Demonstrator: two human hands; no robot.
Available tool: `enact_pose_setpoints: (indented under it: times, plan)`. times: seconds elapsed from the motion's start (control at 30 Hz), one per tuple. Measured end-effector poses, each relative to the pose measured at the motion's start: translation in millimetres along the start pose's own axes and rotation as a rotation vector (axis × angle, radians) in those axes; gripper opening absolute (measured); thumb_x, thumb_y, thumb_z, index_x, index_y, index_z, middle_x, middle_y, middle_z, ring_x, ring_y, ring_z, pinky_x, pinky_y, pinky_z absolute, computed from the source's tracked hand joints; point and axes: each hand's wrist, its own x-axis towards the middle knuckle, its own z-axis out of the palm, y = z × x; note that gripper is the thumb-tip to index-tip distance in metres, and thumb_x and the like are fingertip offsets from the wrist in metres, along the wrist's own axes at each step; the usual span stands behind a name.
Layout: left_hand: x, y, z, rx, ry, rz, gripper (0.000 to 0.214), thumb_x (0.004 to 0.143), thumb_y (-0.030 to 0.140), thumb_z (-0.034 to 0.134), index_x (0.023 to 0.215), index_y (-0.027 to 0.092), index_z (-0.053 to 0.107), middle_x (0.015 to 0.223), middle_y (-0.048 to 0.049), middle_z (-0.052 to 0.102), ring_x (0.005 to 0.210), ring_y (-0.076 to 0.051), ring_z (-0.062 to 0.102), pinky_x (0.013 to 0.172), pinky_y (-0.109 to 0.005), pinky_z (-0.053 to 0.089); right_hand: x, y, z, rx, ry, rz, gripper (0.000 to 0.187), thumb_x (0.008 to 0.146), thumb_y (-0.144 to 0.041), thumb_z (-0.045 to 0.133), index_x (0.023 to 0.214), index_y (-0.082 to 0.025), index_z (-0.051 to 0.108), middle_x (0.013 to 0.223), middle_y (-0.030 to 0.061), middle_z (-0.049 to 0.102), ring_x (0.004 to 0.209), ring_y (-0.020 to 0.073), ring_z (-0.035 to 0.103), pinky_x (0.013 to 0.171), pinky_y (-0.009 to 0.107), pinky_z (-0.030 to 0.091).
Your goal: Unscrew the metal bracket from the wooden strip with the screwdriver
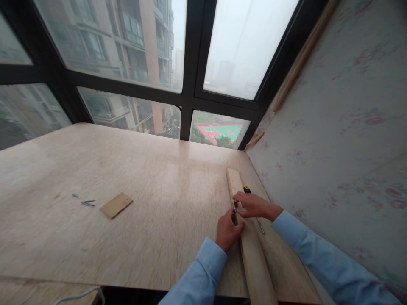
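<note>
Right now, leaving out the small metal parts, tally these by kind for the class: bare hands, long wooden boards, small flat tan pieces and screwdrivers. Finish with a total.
Bare hands, the left hand and the right hand: 2
Long wooden board: 1
Small flat tan piece: 1
Screwdriver: 1
Total: 5

Light: grey daylight from windows (244,46) | Glare: sheen on counter (168,165) | Shadow: soft, beside plank (255,258) | Wall (333,127): dim | Edges: stretched

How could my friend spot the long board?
From the dark window frame, look down across the pale tabletop. Near the flowered wall, find the long board beneath the right hand. Unlike the small brown piece on the left, it stretches past the picture's bottom edge.
</note>
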Motion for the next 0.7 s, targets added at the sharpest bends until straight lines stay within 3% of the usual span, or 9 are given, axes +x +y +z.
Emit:
enact_pose_setpoints:
  times: [0.13,0.27,0.7]
  plan:
    - [0,2,-1.0,-0.001,0.001,-0.008,0.039,0.073,0.025,0.064,0.111,0.018,0.060,0.102,-0.0055,0.071,0.090,-0.022,0.065,0.081,-0.029,0.048,5,-4,-2,0.005,-0.047,0.028,0.014,0.066,-0.006,0.053,0.073,-0.018,0.054,0.072,0.0032,0.059,0.063,0.0151,0.051,0.056,0.025,0.031]
    - [-1,4,-1.9,0.001,-0.001,0.007,0.039,0.073,0.024,0.064,0.111,0.017,0.060,0.101,-0.0065,0.071,0.091,-0.022,0.065,0.081,-0.030,0.047,5,-4,-4,0.029,-0.054,0.038,0.015,0.064,-0.006,0.053,0.071,-0.019,0.051,0.067,0.0006,0.057,0.060,0.0134,0.048,0.054,0.024,0.029]
    - [-2,6,-2.7,-0.022,-0.018,-0.023,0.035,0.072,0.025,0.064,0.106,0.020,0.059,0.099,-0.0056,0.071,0.089,-0.022,0.064,0.080,-0.030,0.047,-1,-4,-14,0.050,0.102,0.046,0.017,0.073,-0.022,0.059,0.089,-0.019,0.055,0.085,0.0038,0.063,0.067,0.0154,0.055,0.061,0.026,0.040]
